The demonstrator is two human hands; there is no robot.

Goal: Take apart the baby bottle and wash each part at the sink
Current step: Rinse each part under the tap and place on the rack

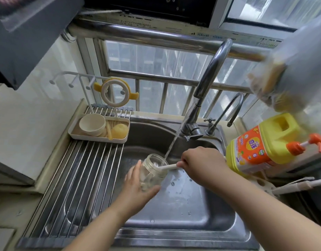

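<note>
One steel sink (219, 230) under window (156, 60)

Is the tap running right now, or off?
On. A stream of water falls from the tap into the mouth of the bottle held over the sink.

Over the sink (219, 238), the left hand (136, 185) holds the clear bottle body (153, 171) under running water while the right hand (201, 163) grips a bottle brush (169, 167) poked into it.

Clear bottle (152, 171), white brush (169, 167) — yellow-orange detergent jug (264, 142), beige tray (100, 138)
</note>
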